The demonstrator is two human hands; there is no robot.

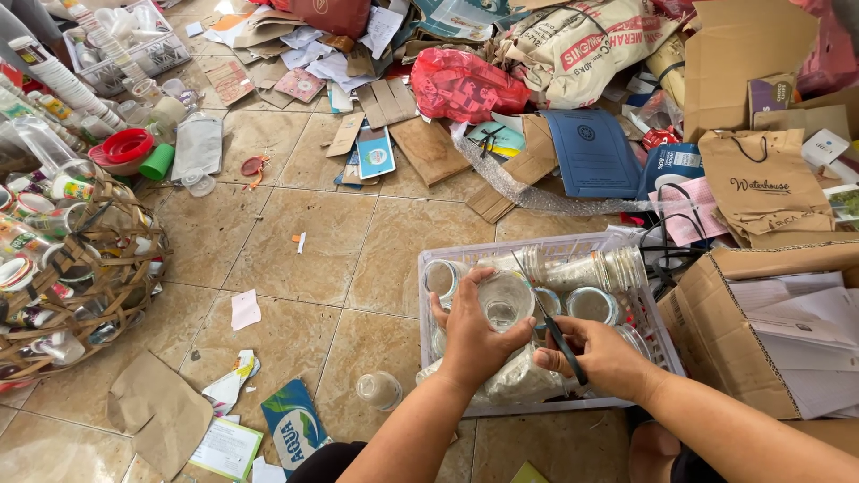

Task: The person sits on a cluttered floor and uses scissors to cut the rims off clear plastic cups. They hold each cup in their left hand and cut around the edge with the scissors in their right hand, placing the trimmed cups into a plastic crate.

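left hand (472, 335) hides cup (504, 300) side | right hand (599, 355) covers scissors (548, 317) handles

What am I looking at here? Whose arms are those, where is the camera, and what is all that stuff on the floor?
There is no machine here: these are a person's two bare arms, filmed by a camera worn on their head and looking down. The left hand grips a clear plastic cup. The right hand holds a thin dark-handled blade against the cup. Below them stands a white plastic crate with more clear cups in it. On the tiled floor lie scattered papers and cardboard, a red plastic bag, a brown paper bag, an open cardboard box and, on the left, a woven basket full of cups.
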